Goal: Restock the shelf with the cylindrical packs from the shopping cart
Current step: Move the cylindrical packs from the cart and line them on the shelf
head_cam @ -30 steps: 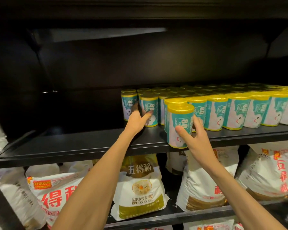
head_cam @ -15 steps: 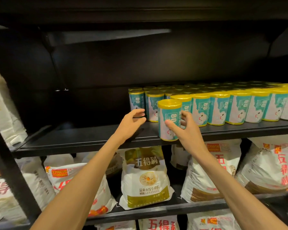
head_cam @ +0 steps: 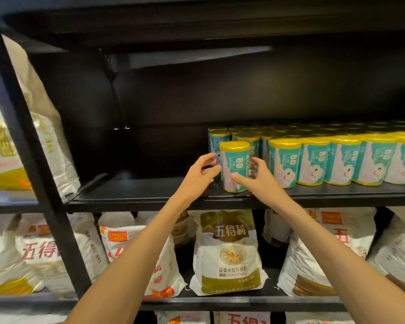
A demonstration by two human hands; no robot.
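One cylindrical pack (head_cam: 234, 167), teal and white with a yellow top, stands upright near the front of the black shelf (head_cam: 150, 195), left of the front row. My right hand (head_cam: 258, 182) grips it from the right, thumb across its front. My left hand (head_cam: 200, 175) is at its left side, curved fingertips and thumb touching or nearly touching it. Several rows of the same packs (head_cam: 313, 160) fill the shelf to the right and behind. The shopping cart is out of view.
The left half of the shelf board is bare up to a black upright post (head_cam: 33, 160). White flour bags (head_cam: 229, 253) fill the shelf below, and more bags (head_cam: 14, 148) lie in the bay to the left. Another shelf board hangs dark overhead.
My right hand has slid the pack leftward along the shelf front, off the end of the row. My left hand has come off the back packs to the pack's left side.
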